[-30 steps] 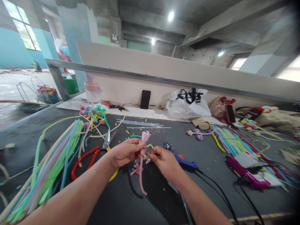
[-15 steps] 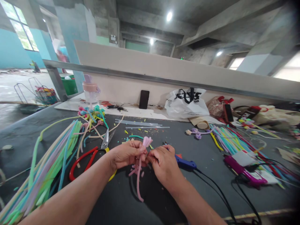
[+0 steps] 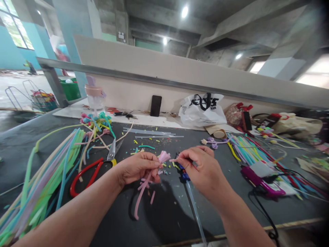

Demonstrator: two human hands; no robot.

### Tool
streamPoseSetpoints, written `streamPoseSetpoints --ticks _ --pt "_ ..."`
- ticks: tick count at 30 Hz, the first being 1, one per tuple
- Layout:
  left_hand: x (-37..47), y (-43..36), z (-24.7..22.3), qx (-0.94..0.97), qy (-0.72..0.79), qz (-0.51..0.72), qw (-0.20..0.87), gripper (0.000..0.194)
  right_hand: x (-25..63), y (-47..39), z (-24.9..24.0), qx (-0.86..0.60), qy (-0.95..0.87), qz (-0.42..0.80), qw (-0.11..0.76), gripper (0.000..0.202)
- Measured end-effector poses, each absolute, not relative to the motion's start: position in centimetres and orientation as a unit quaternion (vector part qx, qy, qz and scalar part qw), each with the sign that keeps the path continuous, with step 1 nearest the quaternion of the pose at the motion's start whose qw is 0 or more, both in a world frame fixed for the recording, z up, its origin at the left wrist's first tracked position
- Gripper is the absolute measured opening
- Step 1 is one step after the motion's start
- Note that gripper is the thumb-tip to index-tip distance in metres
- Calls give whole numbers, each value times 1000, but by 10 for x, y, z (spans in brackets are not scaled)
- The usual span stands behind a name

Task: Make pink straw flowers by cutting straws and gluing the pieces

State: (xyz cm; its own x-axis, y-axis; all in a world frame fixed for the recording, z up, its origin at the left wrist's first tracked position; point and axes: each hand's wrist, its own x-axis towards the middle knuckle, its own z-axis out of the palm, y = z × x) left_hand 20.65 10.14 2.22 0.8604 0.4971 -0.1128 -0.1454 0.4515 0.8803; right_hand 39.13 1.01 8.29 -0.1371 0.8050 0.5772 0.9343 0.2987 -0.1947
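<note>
My left hand (image 3: 142,168) pinches a pink pipe-cleaner flower (image 3: 164,156), its fuzzy head showing above the fingertips. Its long pink stem (image 3: 140,202) hangs below the hand toward the dark tabletop. To the right, my right hand (image 3: 199,163) holds a short pink pipe-cleaner piece (image 3: 173,160) between thumb and finger, its tip close to the flower head but apart from it. Under that hand lies a blue glue gun (image 3: 184,175), partly hidden, with a clear glue stick (image 3: 194,206) running back from it. Short pink offcuts (image 3: 153,197) lie below my left hand.
Red-handled scissors (image 3: 88,176) lie left of my left hand, beside a bundle of coloured pipe cleaners (image 3: 51,178). Clear glue sticks (image 3: 151,132) and scattered clippings lie ahead. A phone (image 3: 156,106), a bottle (image 3: 95,97) and a white bag (image 3: 203,109) stand at the back. A purple tool (image 3: 262,181) lies right.
My right hand has drawn away rightward from the left, with the short pink piece in its fingertips. The glue gun's clear stick now shows, while its blue handle is hidden.
</note>
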Motion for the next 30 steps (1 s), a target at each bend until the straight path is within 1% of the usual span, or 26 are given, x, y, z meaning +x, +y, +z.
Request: streamPoseSetpoints --ticks 13,20,30 --pt "207 100 22 457 163 132 864 10 374 -3 91 -568 -757 -166 276 13" --pt "208 101 17 477 157 138 854 11 368 -4 87 -566 -761 -161 273 17" --pt "207 100 18 492 161 129 846 10 368 -1 82 -566 -769 -147 257 16"
